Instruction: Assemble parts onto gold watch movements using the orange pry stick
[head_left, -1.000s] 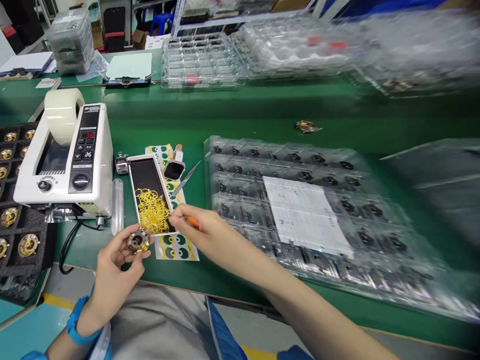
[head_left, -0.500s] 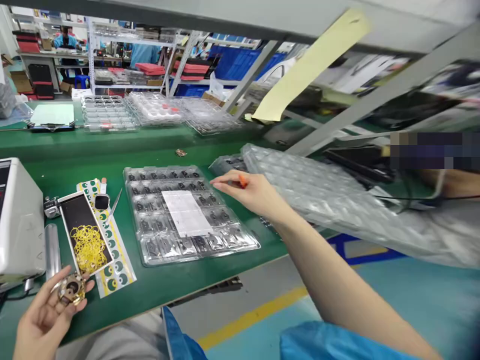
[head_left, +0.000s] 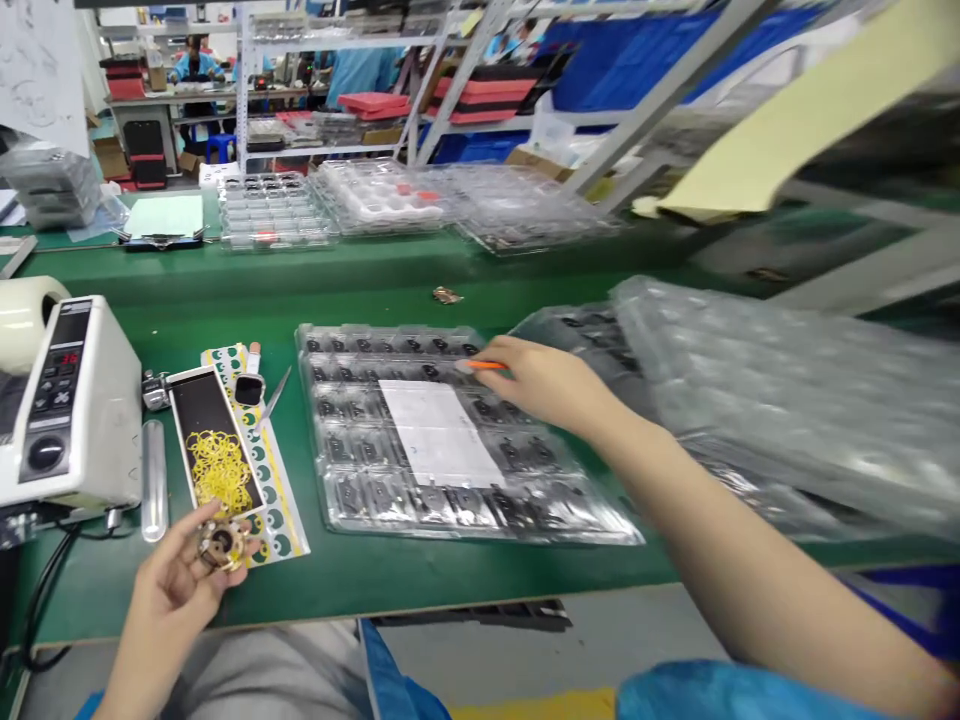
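My left hand (head_left: 180,575), low at the left, has its fingers curled round a gold-coloured watch case (head_left: 222,543) with a dark round middle. My right hand (head_left: 551,385) is closed on a thin orange tool (head_left: 489,365); its pale tip is over the upper right of a clear plastic tray (head_left: 480,525). Small black parts sit in rows in that tray, and a white paper sheet (head_left: 442,435) lies across its middle. Just beyond the left fingers, a white-rimmed box (head_left: 196,405) holds a heap of yellow rings (head_left: 219,470).
A white machine (head_left: 86,410) with a red display stands at the left. A patterned sticker sheet (head_left: 289,520), tweezers (head_left: 276,395) and a square watch (head_left: 249,390) lie beside the box. Stacked clear trays (head_left: 787,380) lean at the right. A yellow paper strip (head_left: 817,120) hangs above.
The view has swung right-to-left, so things shift within it. My right hand has come from the tray's right edge to over its upper right cells. The left hand still holds the watch case.
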